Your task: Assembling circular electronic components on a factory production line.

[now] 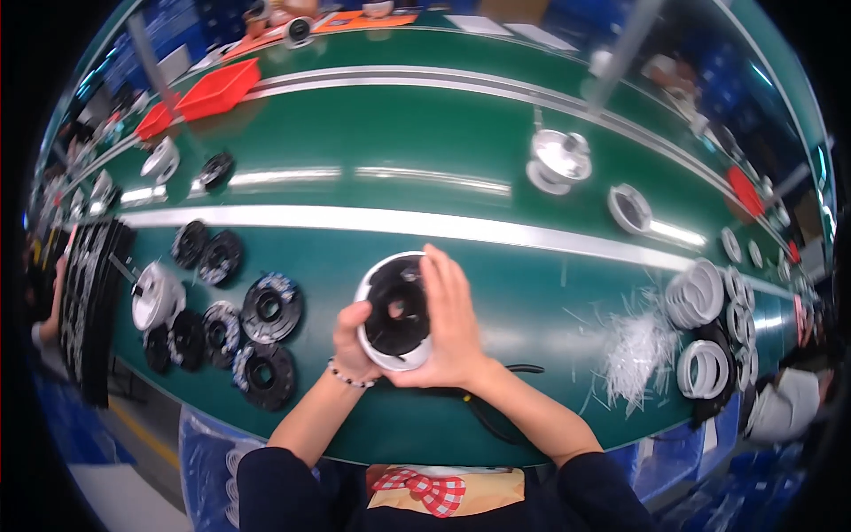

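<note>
A round white housing with a black insert (394, 324) is held between my two hands above the near middle of the table. My left hand (355, 341) wraps its lower left side, thumb on the rim. Along its right side lies my right hand (450, 324), fingers pointing up and the palm against the wall. The black insert faces up and has a hole in its middle. Under my right forearm is a black-handled hand tool (493, 422), partly hidden. To the left lie several black discs (272, 307) with ring-shaped centres, some carrying small parts.
Right of me is a heap of thin white plastic strips (636, 355), beside several white rings (705, 368). A white housing (156, 297) and a dark rack (89, 310) stand left. The green conveyor belt (399, 133) beyond carries a white assembly (558, 160); red trays (219, 89) sit farther back.
</note>
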`<state>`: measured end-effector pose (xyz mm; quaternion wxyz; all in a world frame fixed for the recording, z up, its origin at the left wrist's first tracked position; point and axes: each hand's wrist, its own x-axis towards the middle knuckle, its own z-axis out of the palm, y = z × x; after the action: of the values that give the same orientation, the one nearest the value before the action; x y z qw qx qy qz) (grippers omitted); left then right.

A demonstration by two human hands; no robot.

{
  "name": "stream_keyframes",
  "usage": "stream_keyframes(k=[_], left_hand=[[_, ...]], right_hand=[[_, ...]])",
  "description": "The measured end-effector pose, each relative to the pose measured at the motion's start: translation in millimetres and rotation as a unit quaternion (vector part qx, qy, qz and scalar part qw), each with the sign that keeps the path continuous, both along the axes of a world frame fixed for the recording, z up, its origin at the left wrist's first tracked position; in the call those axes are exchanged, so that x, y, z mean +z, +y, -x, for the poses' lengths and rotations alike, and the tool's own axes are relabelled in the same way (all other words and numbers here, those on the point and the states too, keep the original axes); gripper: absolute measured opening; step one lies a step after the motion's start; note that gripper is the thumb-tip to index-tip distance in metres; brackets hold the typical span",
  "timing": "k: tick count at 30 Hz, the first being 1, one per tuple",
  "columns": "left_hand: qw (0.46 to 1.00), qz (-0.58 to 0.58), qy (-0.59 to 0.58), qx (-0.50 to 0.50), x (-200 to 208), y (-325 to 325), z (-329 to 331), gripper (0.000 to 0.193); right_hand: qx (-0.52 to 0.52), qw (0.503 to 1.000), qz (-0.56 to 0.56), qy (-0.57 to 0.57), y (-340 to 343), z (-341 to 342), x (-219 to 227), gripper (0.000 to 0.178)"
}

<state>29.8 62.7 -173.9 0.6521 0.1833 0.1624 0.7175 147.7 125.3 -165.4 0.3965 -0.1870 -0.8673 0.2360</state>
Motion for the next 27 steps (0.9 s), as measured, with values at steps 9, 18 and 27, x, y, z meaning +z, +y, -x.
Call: stream_keyframes(k=[9,18,27], left_hand=[[0.983,0.144,0.113,0.029,-2,130,60,0.051],[0.939,0.230,0.249,0.050,-81,246,173,0.038],[0.788,0.193,0.553,0.191,-8,167,168,0.050]], right_hand=[[-0.141,0.989,0.019,0.031,23,-113,14,0.084],[-0.698,0.676,-0.115,-0.209,28,-383,24,0.033],[-0.730,0.606,-0.024,-0.314,56,-537,-6,0.016]])
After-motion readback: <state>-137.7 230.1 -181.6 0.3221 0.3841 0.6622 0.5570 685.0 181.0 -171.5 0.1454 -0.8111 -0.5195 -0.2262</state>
